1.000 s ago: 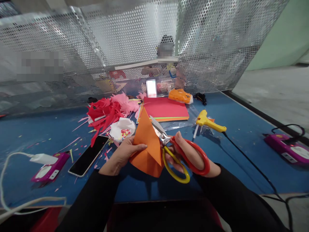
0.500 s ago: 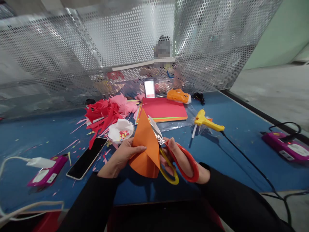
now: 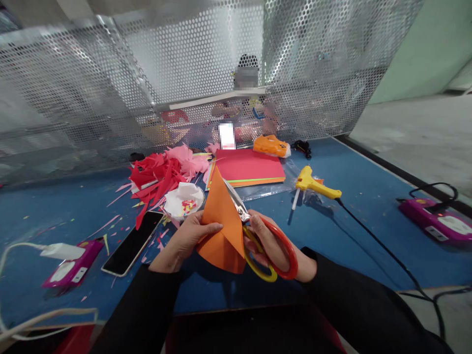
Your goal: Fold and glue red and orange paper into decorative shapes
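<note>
My left hand [image 3: 188,237] pinches a folded sheet of orange paper [image 3: 220,223] above the table edge, thumb on its near face. The paper comes to a point at the top and flares to a rounded lower edge. In my right hand [image 3: 271,241] is a pair of scissors [image 3: 286,246] with one red and one yellow handle loop. Their metal blades point up and left along the paper's right edge, and the far blade parts are partly hidden behind the paper. My right thumb and fingers are through the loops.
Red and pink paper scraps [image 3: 158,172] lie left of a stack of coloured paper [image 3: 250,164]. A lined bowl [image 3: 184,199], phone [image 3: 133,243] and purple power strip [image 3: 73,265] are at left. A yellow glue gun [image 3: 317,186] and another power strip [image 3: 437,221] are at right.
The scissor blades have closed closer together along the paper's edge, and the handle loops have come nearer each other. The left hand and paper have hardly moved.
</note>
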The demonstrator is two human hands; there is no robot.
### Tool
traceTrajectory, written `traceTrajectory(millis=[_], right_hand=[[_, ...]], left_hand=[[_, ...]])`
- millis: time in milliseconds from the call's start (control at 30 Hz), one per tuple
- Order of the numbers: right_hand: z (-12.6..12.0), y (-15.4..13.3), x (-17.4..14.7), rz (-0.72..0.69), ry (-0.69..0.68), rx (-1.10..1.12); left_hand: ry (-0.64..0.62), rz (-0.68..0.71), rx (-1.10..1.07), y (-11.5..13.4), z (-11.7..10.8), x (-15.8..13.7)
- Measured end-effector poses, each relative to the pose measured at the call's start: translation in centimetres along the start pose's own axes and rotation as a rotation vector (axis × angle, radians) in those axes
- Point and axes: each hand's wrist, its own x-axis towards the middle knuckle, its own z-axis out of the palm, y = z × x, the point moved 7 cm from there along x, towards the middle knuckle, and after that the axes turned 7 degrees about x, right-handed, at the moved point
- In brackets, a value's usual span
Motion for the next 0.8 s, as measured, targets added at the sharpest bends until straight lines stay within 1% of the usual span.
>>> traceTrajectory(millis=[200, 267, 367, 567, 800], right_hand=[[0.2, -0.5, -0.4, 0.007, -0.088, -0.042], [0.2, -0.8, -0.5, -0.003, -0.107, -0.079], [0.2, -0.9, -0.5, 0.021, -0.125, -0.104], [-0.1, -1.3, -0.4, -0.024, -0.105, -0.107], [-0.2, -1.4, -0.3, -0.037, -0.09, -0.117]], left_hand=[[-0.016, -0.001, 0.003, 0.1, 0.2, -0.2], [-0.025, -0.004, 0.006, 0.2, 0.4, -0.3], [-0.032, -0.008, 0.009, 0.2, 0.5, -0.4], [-0.036, -0.017, 0.021, 0.0, 0.4, -0.2], [-0.041, -0.031, 0.045, -0.2, 0.3, -0.3]])
